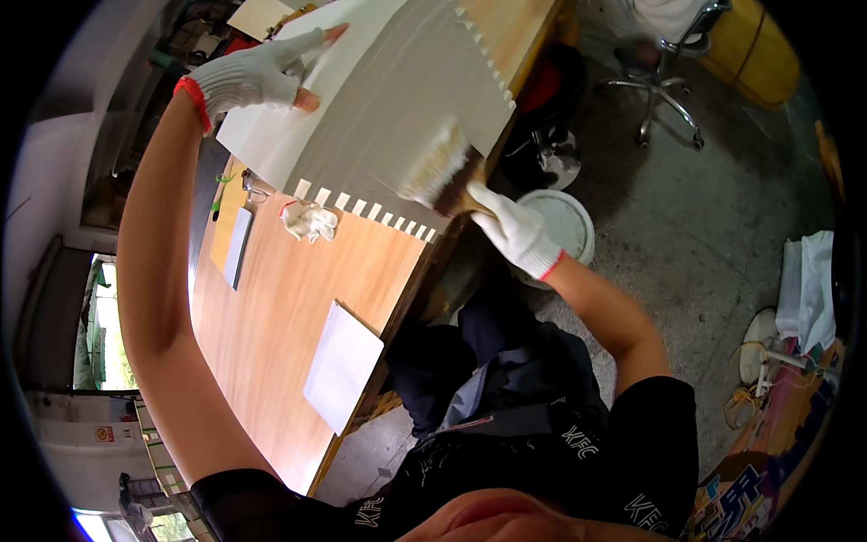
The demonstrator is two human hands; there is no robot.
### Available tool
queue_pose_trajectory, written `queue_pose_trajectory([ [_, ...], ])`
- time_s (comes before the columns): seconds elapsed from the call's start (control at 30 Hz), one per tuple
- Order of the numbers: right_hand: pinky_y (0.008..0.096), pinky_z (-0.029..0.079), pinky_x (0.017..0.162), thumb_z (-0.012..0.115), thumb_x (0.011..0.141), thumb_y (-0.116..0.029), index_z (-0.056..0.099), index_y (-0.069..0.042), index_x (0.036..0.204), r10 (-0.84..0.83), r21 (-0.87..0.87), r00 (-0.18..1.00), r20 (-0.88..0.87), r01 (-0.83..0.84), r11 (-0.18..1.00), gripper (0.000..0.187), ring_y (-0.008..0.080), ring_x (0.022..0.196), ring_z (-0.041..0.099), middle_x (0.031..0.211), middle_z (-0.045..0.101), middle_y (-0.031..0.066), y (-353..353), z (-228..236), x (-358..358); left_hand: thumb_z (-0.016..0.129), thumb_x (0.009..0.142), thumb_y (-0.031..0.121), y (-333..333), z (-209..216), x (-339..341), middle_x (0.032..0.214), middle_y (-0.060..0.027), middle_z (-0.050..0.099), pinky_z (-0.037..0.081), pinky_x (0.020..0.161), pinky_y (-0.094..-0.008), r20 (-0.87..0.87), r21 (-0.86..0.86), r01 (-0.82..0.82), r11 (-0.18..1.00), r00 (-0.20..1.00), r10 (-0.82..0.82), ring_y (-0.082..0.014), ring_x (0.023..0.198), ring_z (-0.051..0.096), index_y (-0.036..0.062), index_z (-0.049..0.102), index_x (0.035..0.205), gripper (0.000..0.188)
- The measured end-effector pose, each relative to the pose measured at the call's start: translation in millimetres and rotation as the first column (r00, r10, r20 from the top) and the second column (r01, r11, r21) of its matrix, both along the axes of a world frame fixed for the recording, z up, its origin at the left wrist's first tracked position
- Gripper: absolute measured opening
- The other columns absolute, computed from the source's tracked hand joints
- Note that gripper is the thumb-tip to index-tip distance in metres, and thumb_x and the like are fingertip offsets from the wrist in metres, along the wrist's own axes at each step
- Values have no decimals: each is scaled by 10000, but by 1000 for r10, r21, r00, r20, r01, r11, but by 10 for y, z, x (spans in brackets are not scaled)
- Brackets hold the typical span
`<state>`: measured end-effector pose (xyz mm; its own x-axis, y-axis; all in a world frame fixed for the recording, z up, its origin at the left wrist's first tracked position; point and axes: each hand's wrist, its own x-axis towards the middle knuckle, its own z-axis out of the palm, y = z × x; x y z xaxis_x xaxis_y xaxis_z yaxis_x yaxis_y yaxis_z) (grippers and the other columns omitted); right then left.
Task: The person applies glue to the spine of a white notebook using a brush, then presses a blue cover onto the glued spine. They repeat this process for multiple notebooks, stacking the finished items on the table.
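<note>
A wide flat brush (442, 176) with pale bristles lies against a grey sheet (397, 99), its handle in my right hand (517, 230). That hand wears a white knit glove and is closed round the handle. On the white sheet (289, 149) beside the grey one rests my left hand (257, 77), thumb and fingers spread. Its glove is white with a red cuff, and bare fingertips show. White and grey notches alternate along the grey sheet's near edge and run up its right side. Both sheets lie on a wood-grain table (289, 298).
A crumpled white glove (310, 221) lies near the notched edge. Closer to me is a white panel (343, 366) at the table's edge. A white bucket (578, 221) stands on the floor beside my right hand. Farther right is a wheeled chair (664, 86).
</note>
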<state>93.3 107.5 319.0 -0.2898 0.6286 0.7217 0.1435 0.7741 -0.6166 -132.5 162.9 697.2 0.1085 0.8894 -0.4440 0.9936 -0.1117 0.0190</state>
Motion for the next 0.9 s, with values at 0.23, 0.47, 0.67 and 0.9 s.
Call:
queue_pose_trajectory([
  [0.23, 352, 505, 915, 625, 945, -172, 516, -78, 1357, -43, -154, 981, -187, 14, 988, 436, 326, 1126, 630, 1291, 608, 176, 456, 292, 477, 700, 665, 310, -130, -78, -115, 1045, -87, 565, 422, 877, -294, 65, 66, -37, 997, 997, 33, -205, 937, 516, 171, 244, 1576, 1027],
  [0.47, 386, 508, 899, 587, 969, -286, 459, -154, 1411, -49, -317, 997, -60, 27, 948, 479, 378, 1071, 629, 1259, 618, 187, 734, 89, 55, 714, 655, 335, -39, 21, -18, 982, -66, 538, 425, 865, -325, 23, 54, -65, 996, 998, 64, -204, 931, 508, 199, 293, 1559, 1007],
  [0.67, 384, 481, 944, 604, 972, -219, 484, -81, 1385, 55, -398, 993, 107, -9, 918, 452, 337, 1143, 611, 1269, 615, 193, 262, -385, 672, 777, 588, 425, 1, -43, -195, 1089, -116, 562, 382, 973, -390, 58, 52, -87, 995, 995, 84, -259, 1031, 521, 242, 227, 1579, 1148],
  [0.9, 433, 520, 804, 577, 976, -296, 448, -198, 1421, 24, -508, 973, 228, 98, 856, 474, 384, 937, 660, 1059, 680, 199, 126, -254, 259, 738, 637, 338, -14, -38, -177, 955, -73, 534, 396, 918, -347, 79, 76, -86, 993, 994, 80, -222, 951, 517, 236, 262, 1573, 1054],
])
